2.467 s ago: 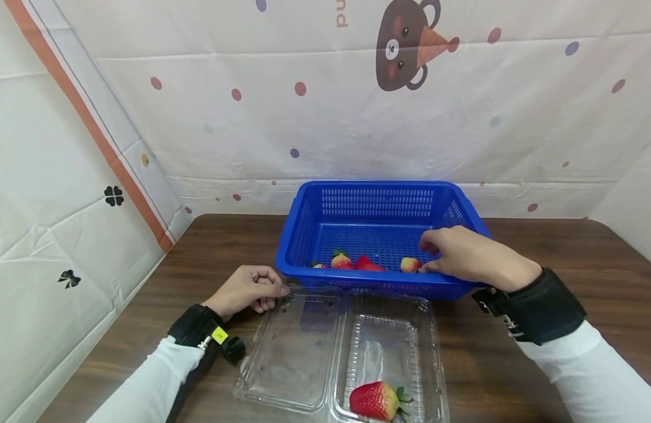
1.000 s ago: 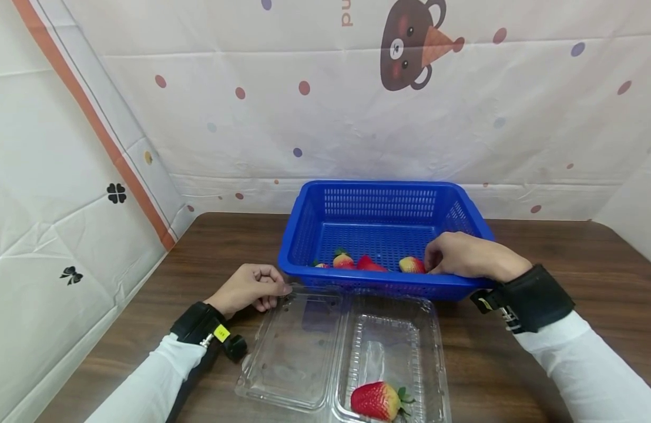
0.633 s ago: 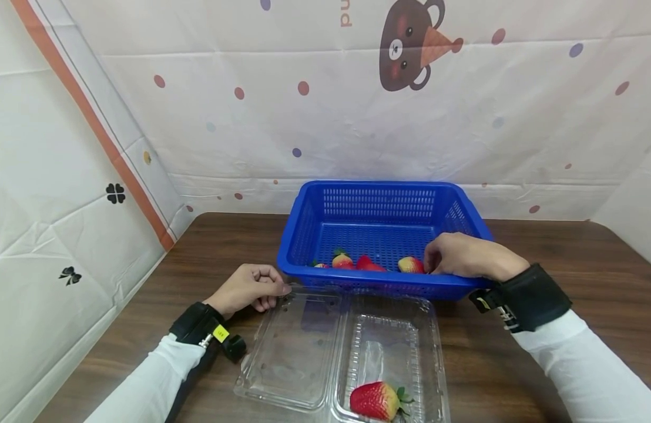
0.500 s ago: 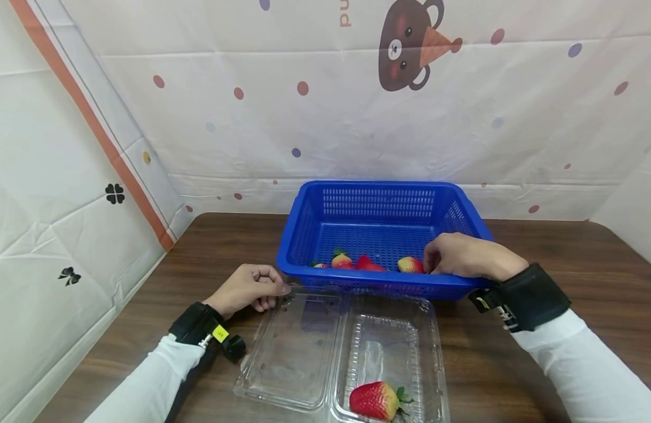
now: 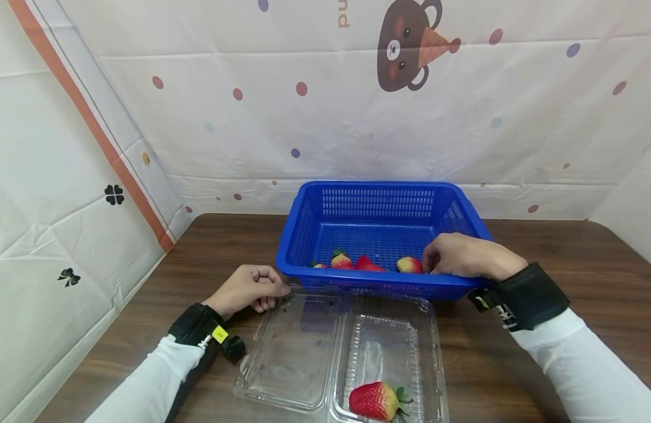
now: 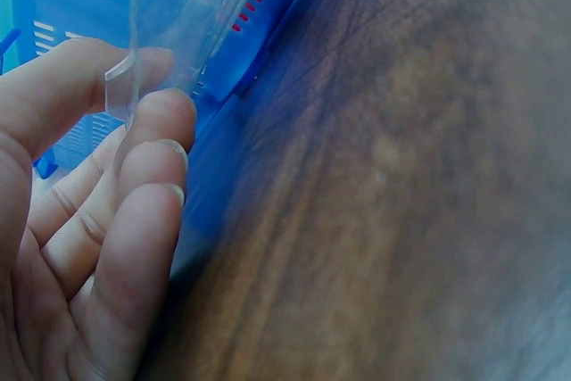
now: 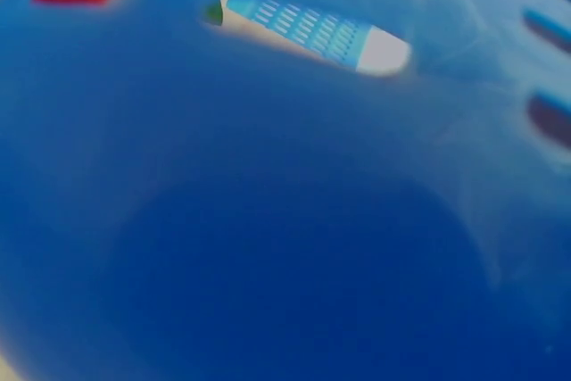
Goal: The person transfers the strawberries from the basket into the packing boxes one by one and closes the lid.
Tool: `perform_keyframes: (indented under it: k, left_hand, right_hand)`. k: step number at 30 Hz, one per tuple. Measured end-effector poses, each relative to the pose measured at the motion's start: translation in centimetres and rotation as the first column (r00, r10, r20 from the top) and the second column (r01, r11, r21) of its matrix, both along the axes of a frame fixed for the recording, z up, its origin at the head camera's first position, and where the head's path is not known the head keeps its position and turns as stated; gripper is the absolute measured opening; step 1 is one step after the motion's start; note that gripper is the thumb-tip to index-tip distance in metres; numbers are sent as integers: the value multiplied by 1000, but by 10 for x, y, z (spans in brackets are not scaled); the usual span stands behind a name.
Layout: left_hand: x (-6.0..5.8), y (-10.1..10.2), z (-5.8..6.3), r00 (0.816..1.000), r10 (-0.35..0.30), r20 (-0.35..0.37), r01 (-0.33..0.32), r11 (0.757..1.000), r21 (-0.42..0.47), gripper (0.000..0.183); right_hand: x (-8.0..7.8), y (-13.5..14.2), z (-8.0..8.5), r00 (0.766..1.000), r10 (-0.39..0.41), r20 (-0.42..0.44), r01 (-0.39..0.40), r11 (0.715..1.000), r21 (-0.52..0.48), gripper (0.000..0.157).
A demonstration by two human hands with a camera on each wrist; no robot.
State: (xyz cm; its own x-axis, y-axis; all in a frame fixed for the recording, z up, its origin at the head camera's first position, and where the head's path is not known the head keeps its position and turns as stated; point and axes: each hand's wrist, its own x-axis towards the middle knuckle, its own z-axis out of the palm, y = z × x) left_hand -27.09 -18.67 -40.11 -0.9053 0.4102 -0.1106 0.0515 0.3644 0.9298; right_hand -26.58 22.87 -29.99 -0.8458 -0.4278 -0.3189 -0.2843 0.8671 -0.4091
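Observation:
My left hand [image 5: 250, 289] pinches the far left corner of the lid of a clear plastic clamshell box [image 5: 296, 352] lying opened out on the table. In the left wrist view, the thumb and fingers [image 6: 161, 118] meet on the box's thin edge. One large strawberry [image 5: 375, 401] lies on its side in the box's near end, leaves to the right. My right hand [image 5: 460, 256] reaches down into the blue basket [image 5: 381, 187] at its right front, just right of a strawberry [image 5: 409, 265]. Its fingertips are hidden behind the front wall, so I cannot tell what they hold.
More strawberries [image 5: 342, 260] lie along the basket's front wall, partly hidden by it. The basket stands right behind the box on a brown wooden table [image 5: 235, 241]. A printed white cloth [image 5: 251, 129] hangs behind. The basket's blue wall [image 7: 294, 220] fills the right wrist view.
Since the earliest frame my right hand has sunk lower into the basket and shifted slightly right, showing more of the strawberry beside it. My left hand keeps its pinch on the box.

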Motion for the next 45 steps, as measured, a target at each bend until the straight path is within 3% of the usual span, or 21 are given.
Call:
perform_keyframes:
  k: [15, 29, 45]
  left_hand:
    - [2, -2, 1, 1000, 5, -9, -5, 1000, -16, 32]
    - [1, 0, 3, 1000, -1, 5, 1, 1000, -3, 27]
    - [-1, -1, 0, 1000, -8, -14, 8, 1000, 0, 30]
  right_hand:
    - [-1, -2, 3, 993, 44, -109, -40, 998, 45, 12]
    - [9, -4, 12, 974, 63, -219, -56, 998, 36, 13]
    - [13, -10, 12, 968, 57, -246, -58, 998, 2, 12]
